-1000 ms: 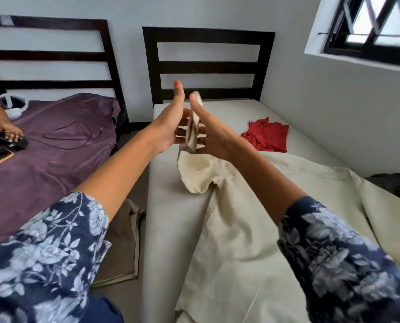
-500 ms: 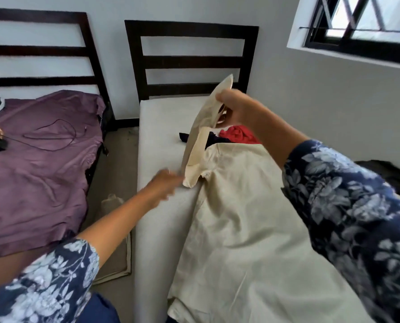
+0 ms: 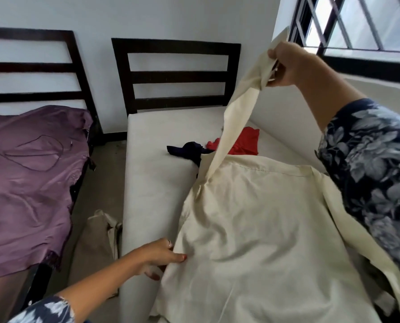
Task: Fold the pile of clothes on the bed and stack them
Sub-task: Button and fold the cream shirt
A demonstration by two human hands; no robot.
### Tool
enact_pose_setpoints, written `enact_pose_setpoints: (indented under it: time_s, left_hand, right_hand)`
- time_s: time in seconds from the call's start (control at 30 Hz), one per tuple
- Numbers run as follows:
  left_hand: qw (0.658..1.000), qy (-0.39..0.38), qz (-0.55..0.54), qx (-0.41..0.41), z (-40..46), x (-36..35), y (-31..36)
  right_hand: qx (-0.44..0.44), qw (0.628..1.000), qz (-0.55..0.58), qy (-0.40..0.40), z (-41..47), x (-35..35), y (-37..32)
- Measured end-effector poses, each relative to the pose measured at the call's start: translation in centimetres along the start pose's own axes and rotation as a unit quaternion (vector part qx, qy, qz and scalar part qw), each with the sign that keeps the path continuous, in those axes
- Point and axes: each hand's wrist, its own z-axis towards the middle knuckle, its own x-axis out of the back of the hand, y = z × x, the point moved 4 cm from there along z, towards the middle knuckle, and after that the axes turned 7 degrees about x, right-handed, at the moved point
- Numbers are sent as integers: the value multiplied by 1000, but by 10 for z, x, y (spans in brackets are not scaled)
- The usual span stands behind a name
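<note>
Cream shirt (image 3: 252, 229) covers the near part of the white bed (image 3: 157, 183), spread flat from its collar end down to the bottom edge of the view, with one sleeve (image 3: 236, 117) pulled straight up off the mattress. The right hand (image 3: 287, 65) holds that sleeve high in front of the window (image 3: 362, 22) — its fingers are curled tight around the cuff end, and the cloth hangs taut from the fist down to the shoulder seam. The left hand (image 3: 158, 256) is low at the shirt's left edge, near the side of the mattress; the thumb lies on top of the fabric and the other fingers are tucked underneath, pinching the hem.

Beyond the shirt, toward the dark slatted headboard (image 3: 175, 75), lie a small navy garment (image 3: 189, 151) and a red garment (image 3: 243, 142) — just beside each other, the red one partly hidden behind the raised sleeve. A beige cloth (image 3: 101, 231) lies on the floor between the beds. To the left stands a second bed with a purple sheet (image 3: 31, 173) and a thin dark cable (image 3: 38, 151) looped on it.
</note>
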Motion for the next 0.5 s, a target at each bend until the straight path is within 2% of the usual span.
enact_pose_setpoints:
  time_s: [0.17,0.3,0.4,0.5]
  left_hand:
    - [997,-53,-7,57,-14,-21,-18]
    - [998,65,-25,-8,-13,-10,-15]
    - [977,176,85,-88,-24,11,8]
    - [954,211,122,-173,-57,7,43]
  right_hand:
    - [5,1000,19,10,1,15,0]
    - [16,1000,15,13,4,24,-7]
    - [22,1000,-4,22,8,36,-12]
    - [21,999,23,43,12,56,-15]
